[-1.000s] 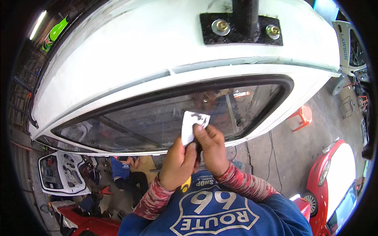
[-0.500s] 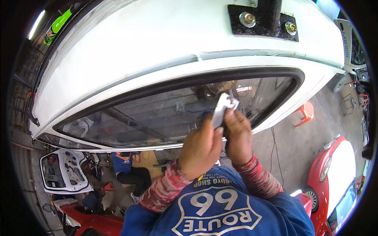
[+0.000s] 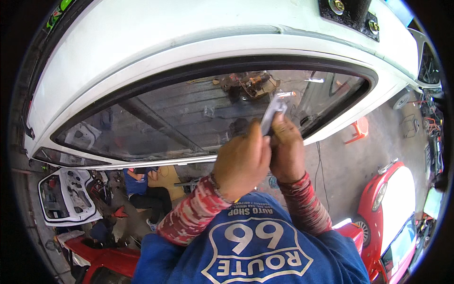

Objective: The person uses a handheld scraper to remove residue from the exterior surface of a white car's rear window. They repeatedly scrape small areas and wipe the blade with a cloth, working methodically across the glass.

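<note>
A flat, pale strip with a crumpled upper end rises out of my hands; its exact kind I cannot make out. My left hand is closed round its lower part, fingers curled. Pressed close beside it, my right hand pinches the strip with the thumb near its upper part. Both hands are in front of the dark side window of a white vehicle, apart from the glass as far as I can see. A black rubber seal frames that window.
Above the window curves the white body panel, bearing a black bolted bracket. Below right are a red stool, a cable and a red car. A detached white door and a seated person are lower left.
My view has shifted, so the window and bracket appear higher. Both hands still grip the strip, which is now turned more edge-on.
</note>
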